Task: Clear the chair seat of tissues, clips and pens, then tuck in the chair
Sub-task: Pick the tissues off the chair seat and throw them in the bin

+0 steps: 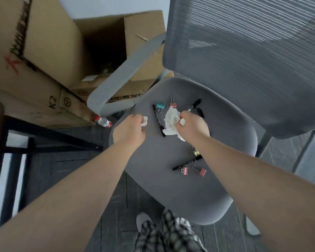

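The grey chair seat [171,188] fills the middle of the view. My left hand [129,131] is closed on a small white tissue piece [144,121] at the seat's left edge. My right hand [193,126] grips a crumpled white tissue [171,120] that lies on the seat. Black pens lie beside it: one [158,120] to the left, one [194,104] behind, one [187,163] nearer me. A teal clip [160,105], a pink clip [173,104], a gold clip [196,152] and two pink clips [185,170] [202,171] are scattered on the seat.
Open cardboard boxes [65,51] stand to the left behind the grey armrest [120,77]. A plastic bottle [103,121] lies on the dark floor. A black table frame [44,140] is at the left. The mesh backrest [253,60] rises at the right.
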Demonstrator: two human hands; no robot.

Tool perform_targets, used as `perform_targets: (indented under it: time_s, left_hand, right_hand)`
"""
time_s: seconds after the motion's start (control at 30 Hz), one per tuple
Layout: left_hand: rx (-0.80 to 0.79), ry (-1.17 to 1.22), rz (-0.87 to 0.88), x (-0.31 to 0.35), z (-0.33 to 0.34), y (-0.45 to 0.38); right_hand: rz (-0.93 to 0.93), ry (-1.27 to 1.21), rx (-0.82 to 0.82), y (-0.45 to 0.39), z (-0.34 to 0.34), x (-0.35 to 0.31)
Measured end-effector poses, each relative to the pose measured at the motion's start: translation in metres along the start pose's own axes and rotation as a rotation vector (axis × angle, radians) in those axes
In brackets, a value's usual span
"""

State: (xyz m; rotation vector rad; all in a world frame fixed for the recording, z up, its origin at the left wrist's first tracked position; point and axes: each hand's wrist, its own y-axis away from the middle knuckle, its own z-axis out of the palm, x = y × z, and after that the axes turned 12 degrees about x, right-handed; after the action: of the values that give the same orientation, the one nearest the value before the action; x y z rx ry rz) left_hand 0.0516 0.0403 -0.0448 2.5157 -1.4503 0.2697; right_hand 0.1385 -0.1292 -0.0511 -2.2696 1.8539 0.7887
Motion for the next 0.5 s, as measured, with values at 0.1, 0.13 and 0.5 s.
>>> perform_targets:
  time_s: [0.1,0.13,0.5]
  left_hand:
    - [0.02,0.009,-0.084,-0.029,-0.016,0.031]
    - [0.03,0.015,-0.114,-0.038,-0.021,0.044]
    - [0.1,0.048,-0.497,-0.167,-0.056,0.261]
  right_hand:
    - [-0.085,0.034,-0.044,0.019,0.004,-0.024]
    - [-0.108,0.047,-0.069,0.027,0.007,-0.032]
    - [-0.55,0.245,-0.323,0.19,0.078,-0.125]
